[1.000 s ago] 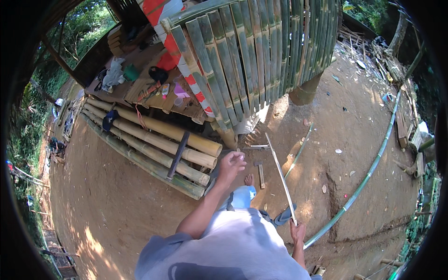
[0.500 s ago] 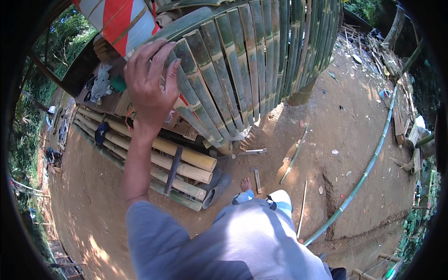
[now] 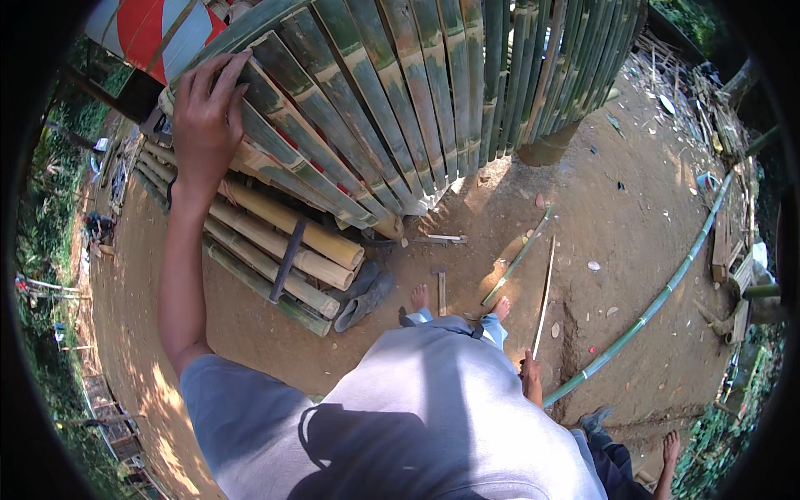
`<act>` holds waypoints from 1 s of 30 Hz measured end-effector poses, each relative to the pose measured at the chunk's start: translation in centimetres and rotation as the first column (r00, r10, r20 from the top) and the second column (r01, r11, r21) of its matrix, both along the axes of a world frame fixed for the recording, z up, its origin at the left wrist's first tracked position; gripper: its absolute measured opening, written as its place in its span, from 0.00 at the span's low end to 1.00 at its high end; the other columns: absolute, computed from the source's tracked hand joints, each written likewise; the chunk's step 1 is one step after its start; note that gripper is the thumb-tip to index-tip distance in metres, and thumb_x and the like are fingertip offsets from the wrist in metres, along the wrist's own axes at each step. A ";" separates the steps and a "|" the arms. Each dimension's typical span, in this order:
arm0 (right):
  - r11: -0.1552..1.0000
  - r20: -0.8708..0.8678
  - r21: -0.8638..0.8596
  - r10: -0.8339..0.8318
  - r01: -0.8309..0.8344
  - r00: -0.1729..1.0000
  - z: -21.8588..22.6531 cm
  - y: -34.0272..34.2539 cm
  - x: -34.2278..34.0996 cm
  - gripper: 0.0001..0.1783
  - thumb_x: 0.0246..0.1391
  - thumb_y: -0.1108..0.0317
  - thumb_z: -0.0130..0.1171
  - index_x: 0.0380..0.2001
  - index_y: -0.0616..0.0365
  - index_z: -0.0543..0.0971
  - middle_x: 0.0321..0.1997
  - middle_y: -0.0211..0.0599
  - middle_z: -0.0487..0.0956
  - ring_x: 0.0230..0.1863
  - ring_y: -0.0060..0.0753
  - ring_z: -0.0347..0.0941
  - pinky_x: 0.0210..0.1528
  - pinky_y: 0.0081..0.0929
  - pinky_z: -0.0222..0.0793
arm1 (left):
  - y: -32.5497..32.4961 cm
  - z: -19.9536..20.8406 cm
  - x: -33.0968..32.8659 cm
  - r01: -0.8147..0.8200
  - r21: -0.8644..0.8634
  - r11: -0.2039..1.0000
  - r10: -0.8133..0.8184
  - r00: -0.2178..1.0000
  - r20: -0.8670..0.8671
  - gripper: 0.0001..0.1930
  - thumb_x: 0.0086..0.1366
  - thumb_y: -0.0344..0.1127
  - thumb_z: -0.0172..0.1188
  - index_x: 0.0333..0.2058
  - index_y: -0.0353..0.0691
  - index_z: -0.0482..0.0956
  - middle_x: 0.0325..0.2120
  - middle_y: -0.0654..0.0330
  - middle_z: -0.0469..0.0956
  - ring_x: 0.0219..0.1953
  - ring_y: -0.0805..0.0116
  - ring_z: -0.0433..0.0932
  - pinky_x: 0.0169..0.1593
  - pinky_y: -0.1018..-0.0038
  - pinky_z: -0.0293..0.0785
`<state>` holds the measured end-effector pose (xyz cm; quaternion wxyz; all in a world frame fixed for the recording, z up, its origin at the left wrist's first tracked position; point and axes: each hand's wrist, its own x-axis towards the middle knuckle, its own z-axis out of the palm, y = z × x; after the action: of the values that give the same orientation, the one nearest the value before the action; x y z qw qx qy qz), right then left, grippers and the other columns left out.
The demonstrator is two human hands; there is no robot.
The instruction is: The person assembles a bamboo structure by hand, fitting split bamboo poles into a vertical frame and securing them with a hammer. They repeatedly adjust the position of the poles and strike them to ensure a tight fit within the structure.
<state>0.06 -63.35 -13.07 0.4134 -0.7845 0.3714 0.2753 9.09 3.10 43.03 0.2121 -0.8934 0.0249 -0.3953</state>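
Observation:
A curved panel of green bamboo slats [image 3: 367, 75] stands in front of me, its slats side by side with narrow gaps. At its upper left edge, my left hand [image 3: 208, 108] is closed over the rim, fingers hooked over the end slat. Low beside my right side, partly hidden by my shirt, my right hand [image 3: 531, 375] is closed round a thin pale bamboo strip [image 3: 547, 287]. The strip points away from me over the dirt. On the ground near my bare feet lies a hammer [image 3: 441, 290].
Bamboo poles [image 3: 287, 250] are stacked at left, with a dark bar across them and rubber boots [image 3: 365, 302] beside them. A long green bamboo pole [image 3: 650, 312] curves across the right ground, near a shorter green strip [image 3: 518, 257]. Another person's hand [image 3: 671, 448] shows at lower right.
My left hand has shifted left in view along with the panel's edge. My right hand and more of the thin strip now show. Another person's hand and boot have come into view at lower right.

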 end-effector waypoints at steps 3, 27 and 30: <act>0.997 0.015 0.018 0.068 -0.069 0.998 0.5 -2.2 3.6 0.36 0.54 0.40 0.60 0.25 0.73 0.78 0.19 0.44 0.74 0.16 0.38 0.70 0.15 0.34 0.68 | -0.9 -0.5 0.2 -0.098 -0.034 0.995 0.099 0.995 0.008 0.23 0.59 0.26 0.63 0.54 0.47 0.77 0.47 0.57 0.76 0.50 0.55 0.74 0.54 0.63 0.72; 0.969 -0.160 0.110 0.238 -0.222 0.958 1.2 -17.2 14.1 0.28 0.61 0.48 0.55 0.23 0.67 0.76 0.14 0.39 0.69 0.13 0.36 0.65 0.16 0.37 0.63 | -8.8 -1.1 7.4 -0.418 -0.103 0.902 0.425 0.904 0.051 0.29 0.57 0.37 0.65 0.58 0.40 0.70 0.50 0.51 0.70 0.54 0.50 0.69 0.57 0.60 0.68; 0.962 -0.130 0.123 0.257 -0.242 0.958 0.5 -18.4 15.7 0.28 0.61 0.48 0.55 0.23 0.66 0.76 0.14 0.38 0.69 0.13 0.36 0.65 0.16 0.37 0.63 | -9.3 -1.4 7.1 -0.449 -0.135 0.884 0.457 0.889 0.038 0.30 0.57 0.36 0.65 0.59 0.40 0.69 0.51 0.50 0.70 0.56 0.49 0.68 0.57 0.59 0.68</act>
<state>15.73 -81.71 -12.58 0.3882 -0.7801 0.2832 0.4007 16.20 -6.16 41.63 0.2442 -0.8717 -0.2158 -0.3659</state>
